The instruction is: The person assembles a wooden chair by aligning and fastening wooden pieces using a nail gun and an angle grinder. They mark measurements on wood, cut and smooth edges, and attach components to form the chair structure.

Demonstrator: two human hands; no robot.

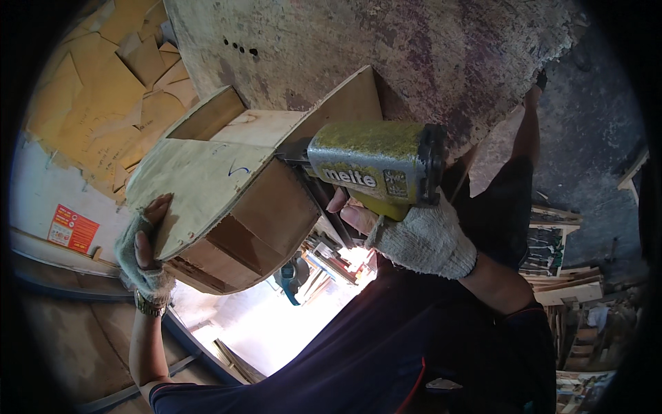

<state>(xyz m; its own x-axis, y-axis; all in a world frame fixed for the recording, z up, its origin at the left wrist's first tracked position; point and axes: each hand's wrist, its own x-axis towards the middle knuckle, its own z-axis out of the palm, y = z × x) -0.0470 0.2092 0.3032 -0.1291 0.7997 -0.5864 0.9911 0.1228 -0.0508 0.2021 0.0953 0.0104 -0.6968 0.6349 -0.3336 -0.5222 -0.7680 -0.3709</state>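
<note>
A curved plywood frame (200, 176) with open compartments is tilted at the edge of a worn workbench, a blue pen mark on its pale face. My left hand (143, 259), in a white knit glove with bare fingertips, grips its rounded near-left end. In my right hand (427, 238), gloved the same way, is a green and grey nail gun (365, 165), fingers closed around its handle. The gun's nose meets the frame near the corner where an upright plywood panel (345, 96) joins it. The exact contact point is hard to make out.
The scuffed workbench top (310, 48) stretches beyond the frame. Yellowish plywood pieces (103, 103) are piled at far left, above a red poster (72, 228). Stacked wood offcuts (572, 286) stand at right. Below the frame lies a dark and teal object (293, 276) near bright floor.
</note>
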